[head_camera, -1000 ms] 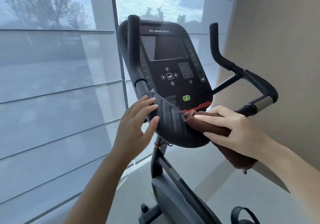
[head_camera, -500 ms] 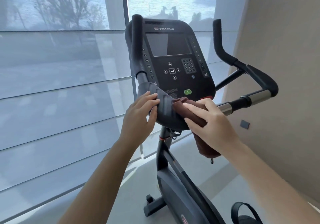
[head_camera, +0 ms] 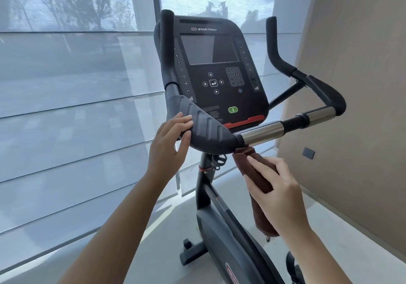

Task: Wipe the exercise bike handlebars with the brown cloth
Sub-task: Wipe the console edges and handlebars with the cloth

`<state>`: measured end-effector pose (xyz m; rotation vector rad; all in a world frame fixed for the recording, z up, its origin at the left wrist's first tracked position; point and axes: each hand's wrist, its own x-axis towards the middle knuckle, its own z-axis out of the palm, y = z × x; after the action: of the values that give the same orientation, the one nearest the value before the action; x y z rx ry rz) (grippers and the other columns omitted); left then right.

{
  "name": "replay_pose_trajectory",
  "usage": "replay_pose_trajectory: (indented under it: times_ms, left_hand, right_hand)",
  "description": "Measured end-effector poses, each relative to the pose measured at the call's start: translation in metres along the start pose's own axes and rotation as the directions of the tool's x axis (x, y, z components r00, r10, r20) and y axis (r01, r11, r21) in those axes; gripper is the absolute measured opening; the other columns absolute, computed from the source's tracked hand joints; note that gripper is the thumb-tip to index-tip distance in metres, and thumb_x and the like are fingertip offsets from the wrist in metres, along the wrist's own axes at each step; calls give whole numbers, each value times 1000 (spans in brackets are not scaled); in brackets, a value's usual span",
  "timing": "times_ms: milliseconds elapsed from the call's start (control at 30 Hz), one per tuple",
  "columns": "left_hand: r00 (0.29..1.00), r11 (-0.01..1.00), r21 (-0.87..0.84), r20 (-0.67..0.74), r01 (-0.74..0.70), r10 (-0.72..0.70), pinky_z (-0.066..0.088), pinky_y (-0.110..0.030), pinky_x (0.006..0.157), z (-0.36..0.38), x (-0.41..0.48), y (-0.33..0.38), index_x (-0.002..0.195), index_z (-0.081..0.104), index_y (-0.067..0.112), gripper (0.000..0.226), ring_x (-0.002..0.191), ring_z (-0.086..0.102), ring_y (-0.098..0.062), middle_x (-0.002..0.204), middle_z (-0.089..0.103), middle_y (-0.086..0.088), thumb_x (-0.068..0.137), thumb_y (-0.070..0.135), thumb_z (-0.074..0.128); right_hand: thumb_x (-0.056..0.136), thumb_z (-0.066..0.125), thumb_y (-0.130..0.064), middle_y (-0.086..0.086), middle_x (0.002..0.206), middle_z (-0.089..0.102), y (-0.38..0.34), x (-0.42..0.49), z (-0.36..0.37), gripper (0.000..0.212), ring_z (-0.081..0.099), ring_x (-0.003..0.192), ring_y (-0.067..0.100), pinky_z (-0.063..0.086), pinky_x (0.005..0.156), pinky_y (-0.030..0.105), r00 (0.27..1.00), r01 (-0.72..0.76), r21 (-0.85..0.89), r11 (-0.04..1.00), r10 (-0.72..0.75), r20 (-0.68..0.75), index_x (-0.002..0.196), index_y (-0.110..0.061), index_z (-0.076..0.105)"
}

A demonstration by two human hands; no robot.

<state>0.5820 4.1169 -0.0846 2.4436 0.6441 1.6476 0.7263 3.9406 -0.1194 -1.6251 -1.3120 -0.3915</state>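
Steadying the handlebars [head_camera: 325, 95] with left hand [head_camera: 170, 143], fingers lying straight on the ribbed pad [head_camera: 211, 129]. Pinching brown cloth [head_camera: 257, 169] in right hand [head_camera: 281, 192], just under the chrome bar [head_camera: 261, 132]. Judging the job roughly midway, leaving chrome bar and upright grips [head_camera: 272, 41] to wipe.

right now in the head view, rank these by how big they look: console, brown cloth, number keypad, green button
1. console
2. brown cloth, partly hidden by the right hand and nearer the camera, so its rank is only apparent
3. number keypad
4. green button
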Motion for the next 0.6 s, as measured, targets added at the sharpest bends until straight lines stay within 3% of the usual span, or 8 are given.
replay_pose_trajectory:
  times_ms: [200, 333, 600]
  left_hand:
    - [1000, 1000, -11, -14, -10, 10, 36, -21, 97, 1, 1, 3, 100, 64, 1, 19, 116, 50, -19, 109, 60, 1, 86, 2, 51]
    - [1000, 1000, -9, 10, 3, -3, 34, -20, 96, -1, 1, 3, 101, 64, 3, 20, 116, 48, -16, 108, 59, 3, 86, 3, 52]
    - [999, 1000, -19, 46, -7, 8, 34, -18, 96, -4, 2, -3, 103, 64, 4, 19, 116, 48, -15, 110, 64, -5, 86, 2, 56]
  right_hand:
    - [74, 73, -13, 10, 101, 62, 1, -7, 14, 38, 62, 87, 24, 56, 80, 37, 996, -70, -4, 998, 70, -54, 111, -11, 66]
    - [78, 64, -25, 10, 102, 62, -14, -6, 27, 36, 61, 91, 20, 51, 84, 28, 987, -94, 78, 993, 103, -122, 111, -10, 65]
    - [76, 62, -26, 14, 99, 64, -42, -10, 56, 36, 58, 90, 15, 51, 83, 28, 954, -122, 186, 975, 167, -248, 107, -7, 66]
